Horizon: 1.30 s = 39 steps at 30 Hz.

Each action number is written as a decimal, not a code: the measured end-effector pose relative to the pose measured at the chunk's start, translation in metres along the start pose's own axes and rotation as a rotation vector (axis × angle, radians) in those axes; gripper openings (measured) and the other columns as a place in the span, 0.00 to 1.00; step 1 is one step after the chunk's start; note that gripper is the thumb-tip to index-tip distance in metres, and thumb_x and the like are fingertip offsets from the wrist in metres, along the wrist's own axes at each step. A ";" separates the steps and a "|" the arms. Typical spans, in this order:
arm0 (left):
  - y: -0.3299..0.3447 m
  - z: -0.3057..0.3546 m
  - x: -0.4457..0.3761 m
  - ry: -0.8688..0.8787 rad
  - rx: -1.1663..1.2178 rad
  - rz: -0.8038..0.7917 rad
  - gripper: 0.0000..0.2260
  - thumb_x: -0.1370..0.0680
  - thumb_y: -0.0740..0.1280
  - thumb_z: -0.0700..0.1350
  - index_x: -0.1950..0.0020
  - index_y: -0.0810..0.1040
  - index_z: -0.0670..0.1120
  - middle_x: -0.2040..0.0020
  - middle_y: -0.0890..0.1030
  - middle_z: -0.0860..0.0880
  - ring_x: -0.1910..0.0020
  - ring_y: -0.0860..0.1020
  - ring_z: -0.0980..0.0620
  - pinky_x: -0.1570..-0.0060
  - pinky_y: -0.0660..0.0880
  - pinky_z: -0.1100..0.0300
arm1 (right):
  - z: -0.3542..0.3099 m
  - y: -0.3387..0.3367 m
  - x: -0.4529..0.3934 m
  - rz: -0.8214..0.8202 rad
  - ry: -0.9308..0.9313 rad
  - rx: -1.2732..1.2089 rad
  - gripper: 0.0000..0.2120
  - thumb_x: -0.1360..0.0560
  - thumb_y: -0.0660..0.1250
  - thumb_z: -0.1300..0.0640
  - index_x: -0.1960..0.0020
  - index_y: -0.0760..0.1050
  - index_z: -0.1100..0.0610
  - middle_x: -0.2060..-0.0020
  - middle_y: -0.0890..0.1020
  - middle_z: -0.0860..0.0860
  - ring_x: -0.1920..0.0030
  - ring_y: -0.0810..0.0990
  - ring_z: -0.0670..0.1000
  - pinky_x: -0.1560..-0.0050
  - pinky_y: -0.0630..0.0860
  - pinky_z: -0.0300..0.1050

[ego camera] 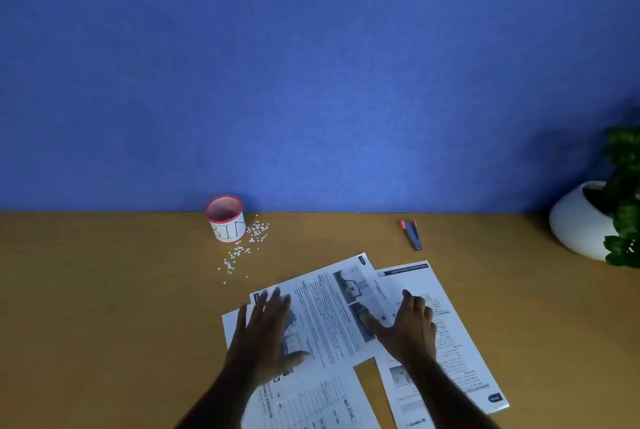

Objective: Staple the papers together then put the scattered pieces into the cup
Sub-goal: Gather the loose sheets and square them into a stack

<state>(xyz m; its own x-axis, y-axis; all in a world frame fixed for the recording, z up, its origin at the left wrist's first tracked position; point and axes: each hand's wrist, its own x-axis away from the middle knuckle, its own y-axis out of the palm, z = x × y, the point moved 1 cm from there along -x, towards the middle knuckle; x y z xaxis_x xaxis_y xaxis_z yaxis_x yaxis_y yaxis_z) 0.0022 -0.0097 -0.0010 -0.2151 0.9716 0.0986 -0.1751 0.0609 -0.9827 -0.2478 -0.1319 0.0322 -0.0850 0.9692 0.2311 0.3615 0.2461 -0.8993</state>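
Three printed paper sheets (325, 311) lie overlapping and askew on the wooden table. My left hand (266, 328) lies flat with spread fingers on the left part of the top sheet. On the right sheet (446, 335) rests my right hand (408, 323), fingers straight, thumb reaching onto the middle sheet. A blue stapler (412, 234) with red tips lies beyond the papers, apart from both hands. A red-rimmed mesh cup (225, 219) with a white label stands at the back left. Small white paper pieces (247, 247) are scattered beside and in front of the cup.
A white round pot (578, 221) with a green plant stands at the far right. A blue wall (311, 82) runs along the table's back edge. Bare wooden tabletop (104, 290) stretches to the left.
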 end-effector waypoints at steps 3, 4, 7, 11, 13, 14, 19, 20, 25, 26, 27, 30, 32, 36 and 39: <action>0.014 0.008 0.000 0.060 0.031 -0.112 0.51 0.34 0.61 0.78 0.19 0.50 0.54 0.20 0.43 0.49 0.19 0.46 0.43 0.30 0.25 0.52 | 0.004 0.011 -0.005 -0.042 0.061 -0.018 0.49 0.37 0.69 0.28 0.27 0.58 0.54 0.30 0.68 0.53 0.31 0.67 0.57 0.31 0.67 0.59; 0.017 0.010 0.001 0.059 0.015 -0.132 0.51 0.36 0.61 0.79 0.19 0.55 0.53 0.20 0.49 0.47 0.20 0.55 0.41 0.28 0.30 0.51 | 0.006 0.014 -0.007 -0.045 0.066 -0.001 0.49 0.38 0.70 0.27 0.28 0.59 0.54 0.31 0.68 0.53 0.31 0.67 0.56 0.31 0.67 0.59; 0.039 0.012 0.001 0.088 0.019 -0.176 0.51 0.38 0.62 0.80 0.21 0.61 0.54 0.21 0.63 0.46 0.25 0.67 0.41 0.25 0.52 0.36 | 0.009 0.020 -0.016 -0.047 0.062 0.026 0.48 0.40 0.71 0.27 0.31 0.62 0.53 0.34 0.69 0.52 0.34 0.68 0.56 0.34 0.68 0.57; 0.046 0.015 0.002 0.077 0.044 -0.195 0.50 0.38 0.61 0.80 0.22 0.63 0.54 0.22 0.66 0.45 0.27 0.70 0.40 0.36 0.65 0.35 | 0.008 0.023 -0.024 -0.061 0.089 -0.039 0.43 0.41 0.75 0.31 0.35 0.65 0.51 0.39 0.72 0.51 0.37 0.70 0.55 0.35 0.69 0.58; 0.045 0.014 0.002 0.092 0.064 -0.206 0.49 0.35 0.57 0.80 0.20 0.55 0.56 0.19 0.54 0.47 0.22 0.56 0.41 0.30 0.54 0.34 | 0.008 0.024 -0.026 -0.076 0.107 -0.061 0.42 0.42 0.76 0.32 0.37 0.65 0.50 0.40 0.74 0.50 0.38 0.71 0.55 0.35 0.69 0.58; 0.047 0.013 0.002 0.101 0.068 -0.179 0.49 0.34 0.54 0.81 0.19 0.51 0.57 0.19 0.47 0.49 0.21 0.49 0.41 0.28 0.47 0.35 | 0.008 0.024 -0.028 -0.082 0.118 -0.067 0.41 0.42 0.77 0.33 0.37 0.66 0.50 0.40 0.74 0.50 0.38 0.72 0.55 0.35 0.69 0.58; 0.049 0.011 0.002 0.095 0.102 -0.154 0.50 0.33 0.58 0.79 0.19 0.48 0.57 0.19 0.40 0.52 0.20 0.42 0.43 0.27 0.39 0.38 | -0.001 0.019 -0.031 -0.108 0.175 -0.202 0.33 0.42 0.79 0.37 0.45 0.68 0.48 0.48 0.75 0.47 0.46 0.73 0.50 0.40 0.71 0.55; 0.049 0.010 0.002 0.095 0.108 -0.167 0.50 0.34 0.59 0.79 0.19 0.50 0.56 0.19 0.45 0.51 0.20 0.47 0.42 0.27 0.43 0.36 | -0.004 0.019 -0.031 -0.124 0.181 -0.284 0.34 0.43 0.80 0.38 0.45 0.68 0.48 0.50 0.76 0.46 0.49 0.76 0.50 0.43 0.75 0.54; 0.052 0.012 0.003 0.078 0.153 -0.112 0.54 0.36 0.60 0.80 0.18 0.47 0.55 0.18 0.51 0.50 0.20 0.57 0.42 0.28 0.50 0.35 | -0.013 0.004 -0.023 -0.210 0.134 -0.707 0.26 0.39 0.82 0.59 0.46 0.74 0.51 0.54 0.85 0.50 0.57 0.86 0.53 0.53 0.85 0.57; 0.048 0.013 0.001 0.068 0.168 -0.077 0.55 0.36 0.62 0.79 0.18 0.44 0.55 0.18 0.49 0.51 0.19 0.55 0.43 0.28 0.47 0.36 | -0.016 -0.001 -0.020 -0.208 0.092 -0.687 0.22 0.38 0.81 0.60 0.48 0.76 0.50 0.54 0.85 0.50 0.56 0.86 0.53 0.53 0.84 0.58; 0.043 0.014 -0.003 0.049 0.190 -0.066 0.56 0.36 0.64 0.78 0.18 0.41 0.55 0.17 0.47 0.51 0.19 0.52 0.44 0.27 0.44 0.37 | -0.018 -0.004 -0.019 -0.198 0.044 -0.649 0.20 0.37 0.80 0.61 0.49 0.77 0.50 0.54 0.85 0.48 0.55 0.86 0.52 0.52 0.84 0.57; 0.022 0.014 -0.016 -0.011 0.328 0.015 0.57 0.36 0.66 0.77 0.19 0.39 0.55 0.17 0.51 0.51 0.19 0.53 0.47 0.22 0.50 0.35 | -0.029 -0.026 -0.017 -0.206 -0.119 -0.530 0.14 0.34 0.78 0.60 0.52 0.79 0.50 0.54 0.85 0.45 0.56 0.85 0.48 0.52 0.85 0.54; 0.006 0.011 -0.027 -0.036 0.474 0.115 0.55 0.35 0.68 0.76 0.19 0.44 0.54 0.17 0.54 0.50 0.20 0.56 0.47 0.23 0.57 0.36 | -0.038 -0.046 -0.016 -0.200 -0.240 -0.460 0.10 0.32 0.78 0.60 0.55 0.81 0.50 0.56 0.86 0.44 0.59 0.85 0.45 0.55 0.85 0.51; -0.032 0.004 -0.050 -0.040 0.729 0.286 0.53 0.36 0.75 0.71 0.20 0.54 0.53 0.19 0.60 0.53 0.22 0.60 0.53 0.25 0.60 0.47 | -0.057 -0.092 -0.009 -0.251 -0.449 -0.395 0.10 0.32 0.78 0.64 0.57 0.85 0.49 0.59 0.87 0.43 0.59 0.85 0.43 0.55 0.83 0.43; -0.058 0.007 -0.056 0.000 0.966 0.254 0.36 0.35 0.82 0.58 0.31 0.70 0.58 0.36 0.78 0.69 0.36 0.76 0.64 0.37 0.77 0.59 | -0.071 -0.120 -0.004 -0.298 -0.587 -0.387 0.14 0.33 0.77 0.66 0.60 0.84 0.47 0.61 0.87 0.42 0.60 0.84 0.42 0.60 0.79 0.36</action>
<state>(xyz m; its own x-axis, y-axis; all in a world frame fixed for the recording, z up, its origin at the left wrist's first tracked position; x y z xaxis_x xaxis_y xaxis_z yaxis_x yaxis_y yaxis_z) 0.0181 -0.0695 0.0518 -0.3550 0.9299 -0.0967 -0.8302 -0.3611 -0.4248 -0.2247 -0.1655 0.1659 -0.6704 0.7337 0.1108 0.5367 0.5826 -0.6104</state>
